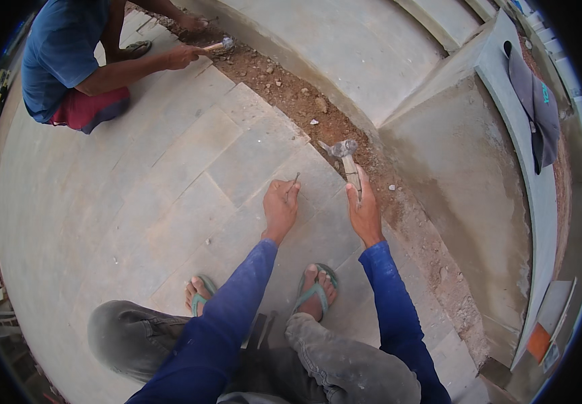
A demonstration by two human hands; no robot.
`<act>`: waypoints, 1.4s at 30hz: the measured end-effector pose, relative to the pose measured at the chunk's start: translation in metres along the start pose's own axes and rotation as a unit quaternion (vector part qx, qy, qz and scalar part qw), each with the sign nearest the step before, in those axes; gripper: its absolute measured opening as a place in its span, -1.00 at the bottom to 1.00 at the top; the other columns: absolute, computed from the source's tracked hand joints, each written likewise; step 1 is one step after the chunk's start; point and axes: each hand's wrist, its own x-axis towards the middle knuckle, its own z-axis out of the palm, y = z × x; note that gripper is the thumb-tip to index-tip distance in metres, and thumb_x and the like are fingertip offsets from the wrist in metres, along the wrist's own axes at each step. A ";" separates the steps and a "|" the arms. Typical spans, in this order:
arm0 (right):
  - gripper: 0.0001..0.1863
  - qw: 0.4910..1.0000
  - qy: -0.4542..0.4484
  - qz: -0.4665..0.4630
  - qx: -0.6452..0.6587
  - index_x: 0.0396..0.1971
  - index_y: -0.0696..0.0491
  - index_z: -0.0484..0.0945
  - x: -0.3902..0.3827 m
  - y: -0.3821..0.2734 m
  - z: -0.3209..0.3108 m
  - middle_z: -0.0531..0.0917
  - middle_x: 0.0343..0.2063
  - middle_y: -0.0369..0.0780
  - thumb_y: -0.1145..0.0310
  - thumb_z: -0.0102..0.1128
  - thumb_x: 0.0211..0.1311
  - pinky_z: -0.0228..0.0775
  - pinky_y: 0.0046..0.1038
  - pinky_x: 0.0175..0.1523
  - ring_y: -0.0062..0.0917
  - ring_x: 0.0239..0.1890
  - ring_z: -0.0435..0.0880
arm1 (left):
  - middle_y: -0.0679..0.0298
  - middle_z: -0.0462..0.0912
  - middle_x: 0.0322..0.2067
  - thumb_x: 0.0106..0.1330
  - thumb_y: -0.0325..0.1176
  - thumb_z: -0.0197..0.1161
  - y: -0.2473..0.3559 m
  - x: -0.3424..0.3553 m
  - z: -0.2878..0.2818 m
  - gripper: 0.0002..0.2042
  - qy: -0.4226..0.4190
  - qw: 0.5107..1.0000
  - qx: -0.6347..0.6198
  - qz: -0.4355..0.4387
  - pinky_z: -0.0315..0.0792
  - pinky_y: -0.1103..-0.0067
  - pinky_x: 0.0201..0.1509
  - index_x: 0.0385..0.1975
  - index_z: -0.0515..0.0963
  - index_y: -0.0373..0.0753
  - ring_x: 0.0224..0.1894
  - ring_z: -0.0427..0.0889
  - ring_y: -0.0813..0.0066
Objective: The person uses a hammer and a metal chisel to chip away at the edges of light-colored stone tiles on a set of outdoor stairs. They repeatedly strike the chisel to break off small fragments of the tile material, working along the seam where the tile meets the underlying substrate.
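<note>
My left hand (281,207) is closed in a pinch around a nail (296,178), whose head end sticks up past the fingers. To its right, my right hand (365,214) grips a claw hammer (345,151) by its pale handle, close below the head. The hammer's metal head points away from me, over the edge where the grey paving slabs (240,165) meet a strip of reddish soil and rubble (322,106). The two hands are apart, and the hammer does not touch the nail.
At the far left a co-worker in a blue shirt (62,50) squats, holding another hammer (218,46) over the soil strip. A concrete wall (456,168) rises on the right, with a dark cap (535,108) hanging on its rim. My sandalled feet (316,293) rest on the slabs.
</note>
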 end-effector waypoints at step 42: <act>-0.53 0.995 -0.084 0.022 0.041 0.25 0.20 0.34 -0.085 -0.091 0.040 0.64 -0.06 0.15 0.35 0.05 0.42 0.47 -0.11 0.02 0.08 -0.03 0.65 | 0.01 0.71 -0.17 0.37 -0.43 0.22 -0.052 0.020 -0.006 -0.87 0.102 0.990 -0.043 0.088 0.56 0.28 -0.01 -0.16 0.64 -0.24 -0.14 0.68 -0.04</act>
